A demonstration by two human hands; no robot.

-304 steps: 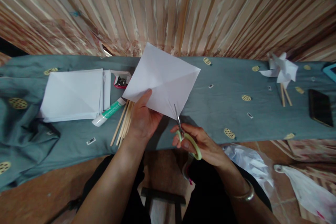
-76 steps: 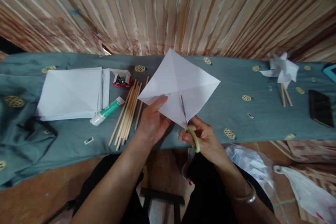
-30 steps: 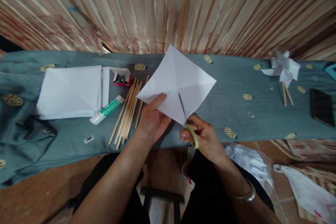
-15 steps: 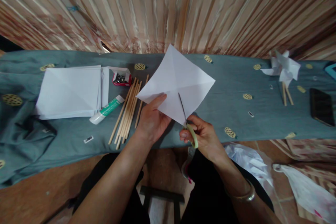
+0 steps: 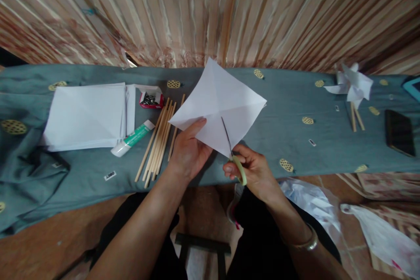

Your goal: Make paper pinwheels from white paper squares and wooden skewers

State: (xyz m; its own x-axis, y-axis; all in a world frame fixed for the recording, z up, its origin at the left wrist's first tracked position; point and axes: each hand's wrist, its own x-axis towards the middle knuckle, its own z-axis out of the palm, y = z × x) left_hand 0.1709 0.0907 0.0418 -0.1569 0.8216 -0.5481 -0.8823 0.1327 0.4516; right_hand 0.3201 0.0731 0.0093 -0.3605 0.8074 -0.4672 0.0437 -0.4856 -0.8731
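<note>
My left fingers (image 5: 197, 123) are curled narrow, thumb on top, pinching the near-left edge of a creased white paper square (image 5: 219, 98); my left hand (image 5: 188, 151) holds that sheet tilted up above the cloth-covered table (image 5: 295, 144); my right hand (image 5: 254, 170) is closed through the pale green handles of a pair of scissors (image 5: 233, 155), at about four o'clock from the sheet's centre; the blades run up along the crease from the sheet's nearest corner toward its middle, and I cannot tell how far apart they stand.

At nine o'clock from the sheet lies a bundle of wooden sticks (image 5: 159, 142), just beside my left hand; further out at nine o'clock is a green and white glue tube (image 5: 131, 140), then a stack of white paper (image 5: 87, 116); at ten o'clock sits a small open box of pins (image 5: 149, 98).

Well apart at three o'clock, a finished paper pinwheel (image 5: 352, 85) lies on the cloth, with a dark phone (image 5: 398, 132) beyond it near the table's right end.
</note>
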